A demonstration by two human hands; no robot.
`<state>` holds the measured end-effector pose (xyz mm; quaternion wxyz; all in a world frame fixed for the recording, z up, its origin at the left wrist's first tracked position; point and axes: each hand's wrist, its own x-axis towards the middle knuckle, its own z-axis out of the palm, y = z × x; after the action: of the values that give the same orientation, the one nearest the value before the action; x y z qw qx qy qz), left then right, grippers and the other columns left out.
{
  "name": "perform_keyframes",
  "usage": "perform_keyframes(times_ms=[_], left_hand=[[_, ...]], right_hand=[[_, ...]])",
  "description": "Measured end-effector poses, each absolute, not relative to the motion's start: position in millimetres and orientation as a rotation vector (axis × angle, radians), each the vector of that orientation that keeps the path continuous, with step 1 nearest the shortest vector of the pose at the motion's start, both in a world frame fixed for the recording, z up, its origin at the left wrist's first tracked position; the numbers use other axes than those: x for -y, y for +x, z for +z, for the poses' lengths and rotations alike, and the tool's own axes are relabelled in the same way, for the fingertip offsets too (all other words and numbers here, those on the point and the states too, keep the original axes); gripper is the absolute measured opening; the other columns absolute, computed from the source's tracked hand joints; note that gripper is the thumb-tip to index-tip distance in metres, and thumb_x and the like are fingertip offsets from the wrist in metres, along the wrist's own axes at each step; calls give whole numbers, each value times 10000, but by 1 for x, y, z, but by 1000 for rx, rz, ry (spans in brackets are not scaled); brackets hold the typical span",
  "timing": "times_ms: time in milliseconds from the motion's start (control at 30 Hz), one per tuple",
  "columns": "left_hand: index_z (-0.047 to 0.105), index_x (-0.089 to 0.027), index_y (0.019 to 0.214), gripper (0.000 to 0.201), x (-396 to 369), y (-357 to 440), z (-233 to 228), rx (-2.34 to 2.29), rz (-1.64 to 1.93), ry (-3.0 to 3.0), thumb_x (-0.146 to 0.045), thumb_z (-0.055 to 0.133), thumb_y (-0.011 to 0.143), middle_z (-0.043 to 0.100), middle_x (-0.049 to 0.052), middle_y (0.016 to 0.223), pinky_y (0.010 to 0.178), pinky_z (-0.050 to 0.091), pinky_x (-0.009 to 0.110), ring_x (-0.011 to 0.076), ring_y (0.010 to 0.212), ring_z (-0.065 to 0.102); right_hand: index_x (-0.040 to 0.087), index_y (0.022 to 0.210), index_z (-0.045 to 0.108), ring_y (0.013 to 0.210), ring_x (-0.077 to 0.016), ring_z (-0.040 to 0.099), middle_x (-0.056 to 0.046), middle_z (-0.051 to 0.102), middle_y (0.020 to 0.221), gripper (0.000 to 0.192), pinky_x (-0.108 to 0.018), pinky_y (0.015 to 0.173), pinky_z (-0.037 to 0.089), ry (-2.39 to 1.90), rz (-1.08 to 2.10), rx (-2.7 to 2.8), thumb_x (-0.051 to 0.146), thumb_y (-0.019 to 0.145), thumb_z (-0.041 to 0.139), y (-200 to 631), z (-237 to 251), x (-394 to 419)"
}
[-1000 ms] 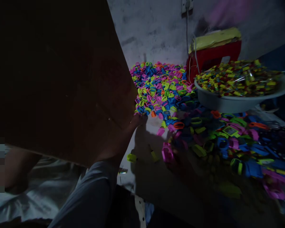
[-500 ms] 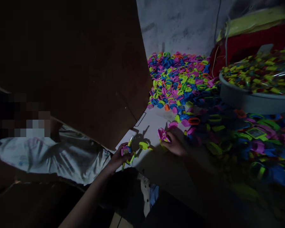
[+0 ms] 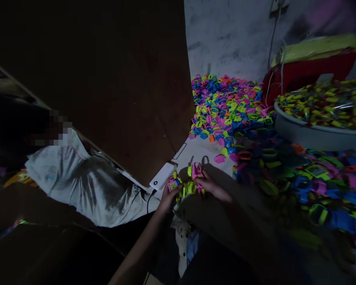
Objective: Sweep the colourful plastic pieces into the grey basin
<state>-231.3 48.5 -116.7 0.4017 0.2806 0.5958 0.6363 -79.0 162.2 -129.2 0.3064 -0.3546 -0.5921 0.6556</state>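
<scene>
Both of my hands are occupied low over the pale, flat surface: the left hand curls its fingers around a pink, square-faced plastic toy, and the right hand pinches a pink, ring-shaped plastic toy, fingers nearly together. Between them sits a cluster of yellow-green plastic pieces; I cannot tell which hand, if either, bears it. By my judgement only this little handful is gathered, and the bulk is left: a multicoloured heap of loose plastic toys lies against the wall, and a shadowed spread of similar toys covers my right side. Beyond that spread, a wide, pale basin brims with yellow and red pieces, near a red plastic stool topped with yellow covering. Just beside my left hand lies a white, rounded device with a black cable, and a tall brown panel hems in that side, limiting reach there.
</scene>
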Motion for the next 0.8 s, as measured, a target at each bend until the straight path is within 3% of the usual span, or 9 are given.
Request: perform_keyframes(times_ms=[233, 433, 533, 633, 800], left_hand=[[519, -207, 1128, 578, -29, -229, -83, -1785, 1486, 883, -340, 772, 626, 631, 21, 951, 722, 481, 254, 161, 805, 609], [559, -185, 1057, 472, -22, -266, -71, -1976, 1174, 996, -299, 730, 632, 638, 23, 868, 709, 454, 284, 177, 764, 577], [596, -183, 954, 429, -46, -273, -77, -1912, 1108, 987, -235, 753, 558, 641, 4, 802, 712, 460, 291, 186, 754, 579], [604, -181, 942, 425, -74, -267, -79, -1796, 1073, 925, -239, 754, 549, 676, 12, 862, 759, 485, 298, 201, 825, 618], [645, -159, 944, 383, -98, -257, -78, -1563, 948, 767, -335, 749, 621, 719, 68, 848, 715, 527, 333, 234, 788, 677]], right_hand=[[220, 1292, 482, 963, -198, 625, -38, 655, 1101, 622, -289, 783, 497, -941, 1874, 1412, 401, 714, 623, -72, -121, -153], [205, 1201, 540, 818, -185, 633, -17, 681, 891, 513, -261, 681, 493, -994, 1909, 1367, 341, 713, 613, -59, -112, -152], [208, 1210, 535, 890, -189, 635, -28, 688, 962, 533, -264, 729, 504, -972, 1932, 1345, 308, 695, 626, -59, -110, -153], [233, 1201, 552, 1024, -200, 619, -33, 678, 1094, 541, -284, 828, 507, -931, 1982, 1326, 298, 674, 654, -68, -111, -157], [190, 1051, 642, 995, -229, 643, -46, 705, 1025, 419, -327, 860, 514, -879, 2087, 1328, 268, 642, 695, -83, -112, -165]])
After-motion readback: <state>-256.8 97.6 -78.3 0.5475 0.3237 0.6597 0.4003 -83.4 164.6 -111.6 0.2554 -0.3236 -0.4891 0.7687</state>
